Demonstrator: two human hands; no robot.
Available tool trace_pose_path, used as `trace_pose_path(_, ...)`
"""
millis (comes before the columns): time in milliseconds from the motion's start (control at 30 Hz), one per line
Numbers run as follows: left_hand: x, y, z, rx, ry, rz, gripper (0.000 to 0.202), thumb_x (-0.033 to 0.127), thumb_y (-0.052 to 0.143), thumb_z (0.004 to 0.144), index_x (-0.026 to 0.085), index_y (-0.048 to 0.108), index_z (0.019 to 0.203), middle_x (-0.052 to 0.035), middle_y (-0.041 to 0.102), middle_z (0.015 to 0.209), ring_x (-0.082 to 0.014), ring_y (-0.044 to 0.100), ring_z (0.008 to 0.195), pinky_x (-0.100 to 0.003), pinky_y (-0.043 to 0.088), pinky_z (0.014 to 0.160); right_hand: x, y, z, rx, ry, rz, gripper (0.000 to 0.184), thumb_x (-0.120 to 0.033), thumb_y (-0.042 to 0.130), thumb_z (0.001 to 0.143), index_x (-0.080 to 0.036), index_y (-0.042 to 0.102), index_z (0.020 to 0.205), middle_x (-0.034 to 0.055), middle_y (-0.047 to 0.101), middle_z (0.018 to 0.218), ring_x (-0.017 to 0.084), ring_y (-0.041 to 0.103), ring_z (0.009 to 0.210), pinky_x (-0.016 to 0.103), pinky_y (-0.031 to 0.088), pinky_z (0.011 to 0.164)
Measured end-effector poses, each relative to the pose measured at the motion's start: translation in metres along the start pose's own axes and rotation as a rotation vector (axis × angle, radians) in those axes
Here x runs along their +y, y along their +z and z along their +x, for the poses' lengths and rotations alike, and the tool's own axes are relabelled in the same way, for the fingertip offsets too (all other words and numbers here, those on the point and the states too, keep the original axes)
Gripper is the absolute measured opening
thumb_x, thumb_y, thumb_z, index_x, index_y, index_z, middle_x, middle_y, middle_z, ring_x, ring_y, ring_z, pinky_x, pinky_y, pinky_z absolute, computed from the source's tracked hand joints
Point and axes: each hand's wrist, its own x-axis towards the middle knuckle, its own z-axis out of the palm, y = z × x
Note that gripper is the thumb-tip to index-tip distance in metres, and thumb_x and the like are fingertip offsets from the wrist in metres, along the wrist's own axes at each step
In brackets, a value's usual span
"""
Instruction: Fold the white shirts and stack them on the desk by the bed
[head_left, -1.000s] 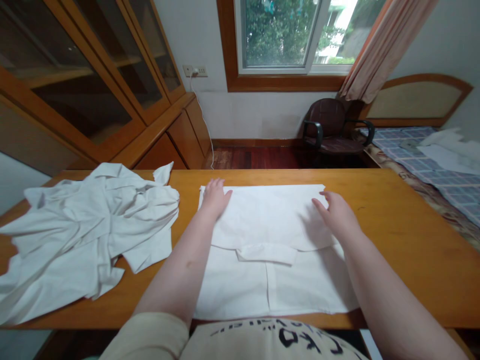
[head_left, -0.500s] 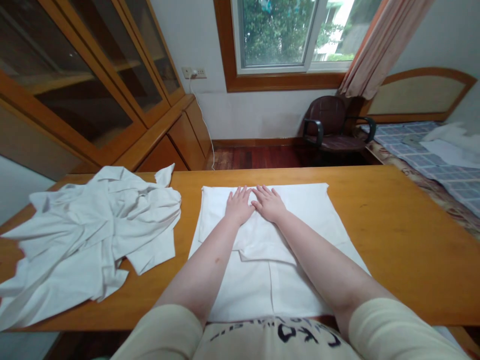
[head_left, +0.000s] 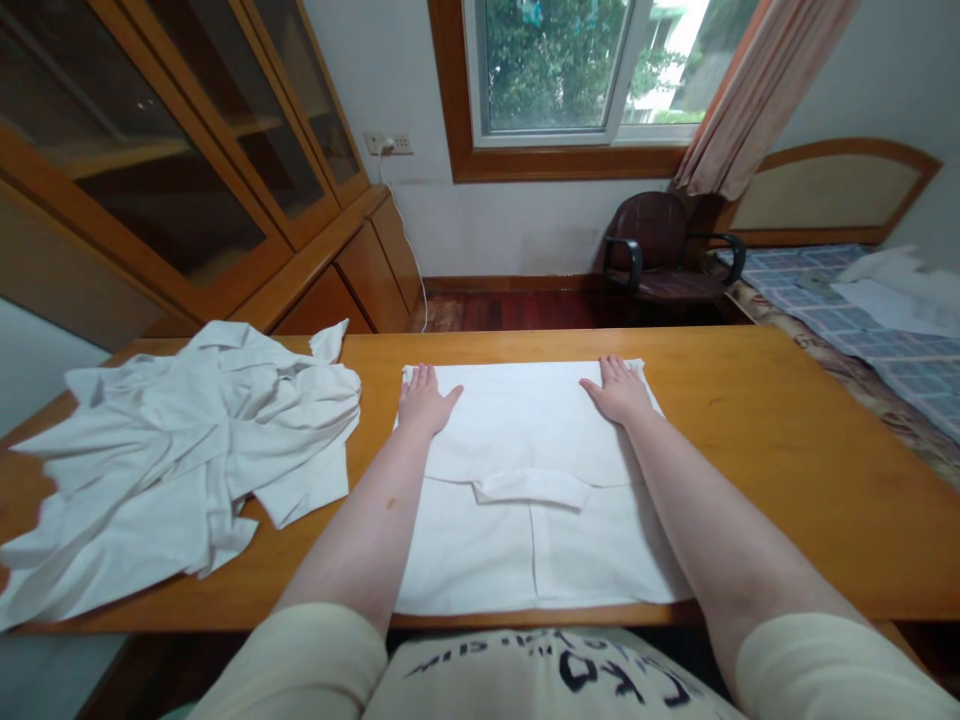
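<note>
A folded white coat (head_left: 517,420) lies flat on the wooden table in front of me. A short cloth strap (head_left: 531,488) crosses its middle, and a straight slit or seam runs down below it. My left hand (head_left: 426,402) rests flat on the coat's far left corner, fingers stretched and thumb spread. At the far right corner, my right hand (head_left: 619,392) presses down flat with the fingers apart. Neither hand grips the fabric. Off to the left, a crumpled pile of white cloth (head_left: 187,450) spreads over the table, apart from my left hand.
The wooden table (head_left: 780,470) extends to the right of the coat. Behind it stand a glass-door cabinet (head_left: 165,180) on the left and a dark armchair (head_left: 660,250) by the window. A bed (head_left: 885,320) is at the right.
My hands have slid apart from the coat's upper middle to its two far corners. The strap and the fabric around it now show uncovered.
</note>
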Motion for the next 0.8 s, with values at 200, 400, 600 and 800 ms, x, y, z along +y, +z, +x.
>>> trace_pose_path(200,-0.003,0.007,0.003,0.116,-0.213,-0.036,0.095,0.065,0.032,0.084,-0.005,0.018,0.146,-0.0255,0.016,0.153,-0.0330,0.016,0.143,-0.047,0.015,0.115,0.002,0.006,0.002,0.060,0.062,0.006,0.092,-0.067,0.027,0.087,0.003,0.022,0.147,0.0212,0.021,0.153,0.028,0.015,0.143,0.040,0.012,0.114)
trace_pose_path(400,-0.006,0.007,0.003,0.226,-0.287,-0.106,0.081,0.056,0.040,0.084,0.002,0.031,0.143,-0.0240,0.031,0.149,-0.0332,0.024,0.141,-0.048,0.020,0.114,0.003,0.007,0.002,0.075,0.051,0.025,0.091,-0.066,0.027,0.088,0.002,0.023,0.147,0.0211,0.022,0.153,0.028,0.015,0.143,0.041,0.011,0.114)
trace_pose_path(600,-0.009,0.000,0.001,0.306,-0.373,-0.210,0.062,0.045,0.048,0.082,0.007,0.048,0.131,-0.0219,0.040,0.145,-0.0335,0.031,0.137,-0.047,0.024,0.112,0.002,0.006,0.001,0.083,0.046,0.020,0.089,-0.066,0.026,0.088,0.001,0.024,0.147,0.0201,0.024,0.153,0.028,0.016,0.142,0.040,0.010,0.115)
trace_pose_path(800,-0.016,0.001,0.010,0.212,-0.385,-0.263,0.068,0.050,0.051,0.077,0.014,0.046,0.135,-0.0173,0.032,0.151,-0.0349,0.021,0.141,-0.051,0.017,0.114,0.002,0.006,0.000,0.077,0.036,0.036,0.087,-0.063,0.029,0.088,0.001,0.025,0.146,0.0204,0.025,0.153,0.028,0.017,0.142,0.040,0.010,0.115)
